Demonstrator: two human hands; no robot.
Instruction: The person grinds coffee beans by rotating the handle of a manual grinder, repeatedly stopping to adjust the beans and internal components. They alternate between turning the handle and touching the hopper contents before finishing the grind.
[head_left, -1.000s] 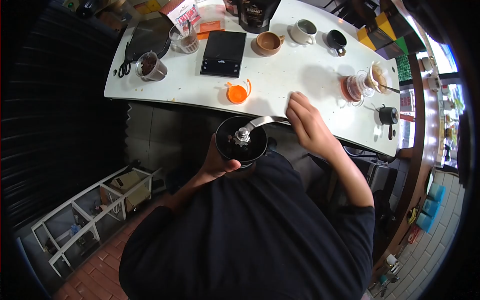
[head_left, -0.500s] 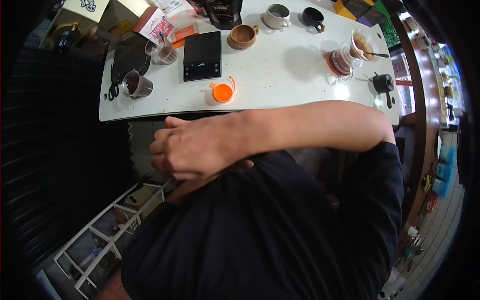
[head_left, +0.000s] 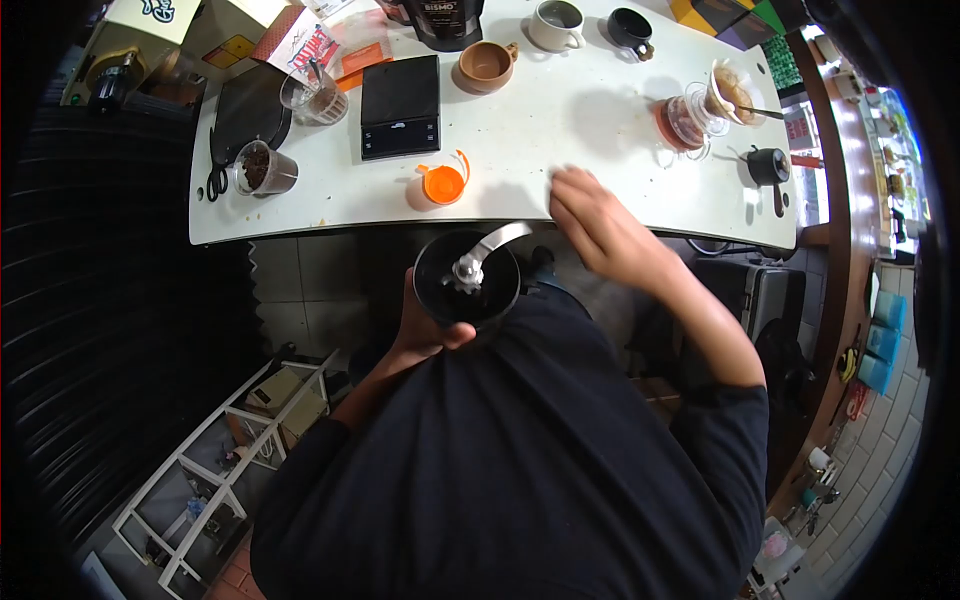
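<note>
My left hand (head_left: 425,325) is wrapped round a black hand grinder (head_left: 437,285), held upright against the dark shirt below the table edge. The grinder's silver crank (head_left: 495,240) points up and right towards my right hand (head_left: 595,222). Slightly blurred, my right hand has its fingers bent and together at the crank's outer end; the knob is hidden. Beyond the table edge lies an orange cap (head_left: 444,184). A black scale (head_left: 401,106) is behind it, with a brown cup (head_left: 486,66) to its right.
On the left are a plastic cup of dark contents (head_left: 268,170), a glass (head_left: 318,98) and scissors (head_left: 216,182). A dripper (head_left: 728,92), a glass server (head_left: 686,120) and a small black pot (head_left: 767,167) stand right. Farther back are two mugs and a dark bag (head_left: 448,22).
My right hand has swung from the left, over the grinder, to its upper right. The grinder and my left hand, largely covered before, now show.
</note>
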